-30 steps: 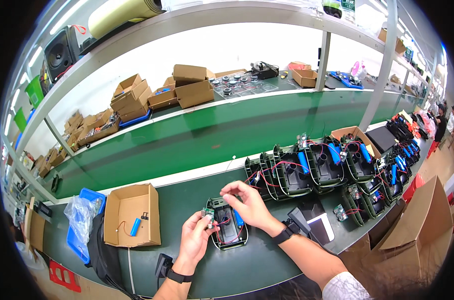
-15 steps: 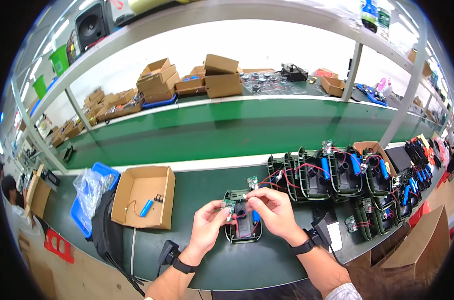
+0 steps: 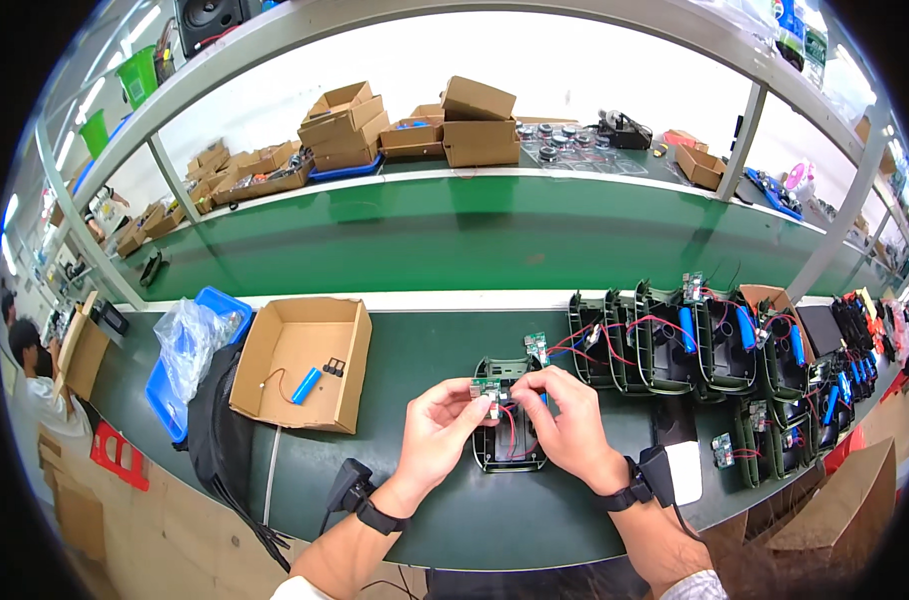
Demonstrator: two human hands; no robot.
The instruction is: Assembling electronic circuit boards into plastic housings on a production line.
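Observation:
My left hand [image 3: 437, 432] pinches a small green circuit board [image 3: 487, 386] between thumb and fingers, over a dark green plastic housing [image 3: 510, 464] on the bench. My right hand [image 3: 569, 425] is closed, its fingertips against the board's right side; what they pinch is hidden. Red wires [image 3: 512, 425] run down from the board into the housing. Part of a blue cylindrical battery cell shows in the housing beside my right fingers. Another small circuit board [image 3: 537, 346] lies at the housing's far end, with red and blue wires leading right.
An open cardboard box [image 3: 305, 345] holds a blue battery cell [image 3: 307, 386] and small black parts. Left of it are a black bag [image 3: 218, 420] and a blue tray [image 3: 165, 400] with clear plastic. Several wired housings [image 3: 665, 355] crowd the right. A green conveyor [image 3: 455, 240] runs behind.
My right fingertips, which held a small white plug apart from the board, have come up against the board's side. The view has shifted, so the bench things sit further right.

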